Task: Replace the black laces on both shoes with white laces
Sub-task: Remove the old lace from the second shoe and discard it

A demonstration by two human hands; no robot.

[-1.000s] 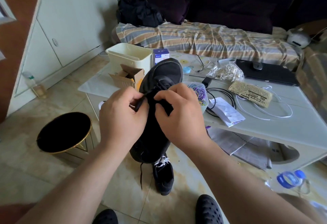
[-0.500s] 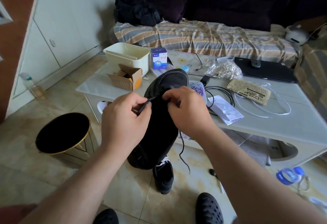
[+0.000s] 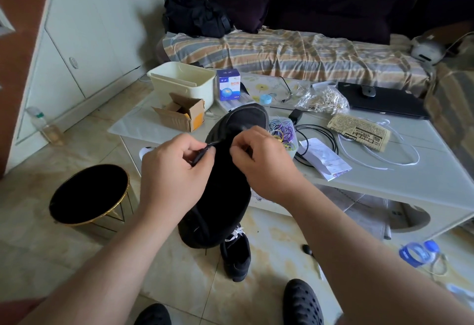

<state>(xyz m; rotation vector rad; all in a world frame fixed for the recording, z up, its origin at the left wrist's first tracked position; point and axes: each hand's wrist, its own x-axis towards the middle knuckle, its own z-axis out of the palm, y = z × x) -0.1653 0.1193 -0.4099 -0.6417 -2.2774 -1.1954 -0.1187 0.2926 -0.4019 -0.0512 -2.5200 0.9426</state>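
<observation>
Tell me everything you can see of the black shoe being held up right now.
The black shoe is a dark, matte, fabric-looking sneaker, held up over the tiled floor with its toe pointing away toward the white table and heel nearest the camera. The left hand pinches a black lace end at its side; the right hand pinches at the eyelet area. Eyelets are too dark to make out.

Left hand [image 3: 171, 170] and right hand [image 3: 264, 163] raised close together, fingertips pinched.
</observation>
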